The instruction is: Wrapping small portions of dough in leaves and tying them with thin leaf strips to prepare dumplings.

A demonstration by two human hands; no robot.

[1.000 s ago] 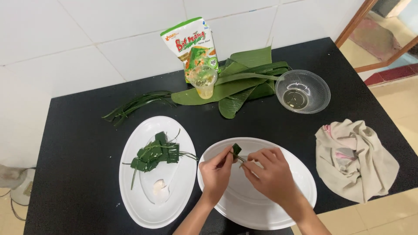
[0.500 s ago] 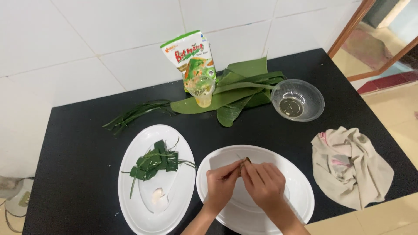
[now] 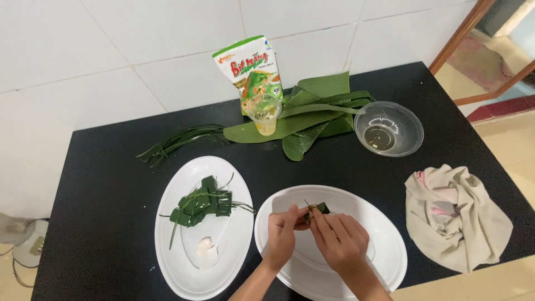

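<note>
Low in the frame, the left hand [image 3: 281, 229] and right hand [image 3: 339, 238] pinch a small leaf parcel [image 3: 316, 210] together. They work over the white plate [image 3: 384, 245] at lower right.

two white oval plates [image 3: 203, 267], one clear bowl [image 3: 389, 129], one cloth [image 3: 457, 214], one pouch [image 3: 249, 68]

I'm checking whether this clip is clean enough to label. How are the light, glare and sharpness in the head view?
Head view: soft, even light, only faint shadows under the left hand and right hand; mild glare on the white oval plate and clear bowl; the small leaf parcel at the fingers is sharp; the table's edges splay towards the corners, which looks like wide-lens distortion.
</note>
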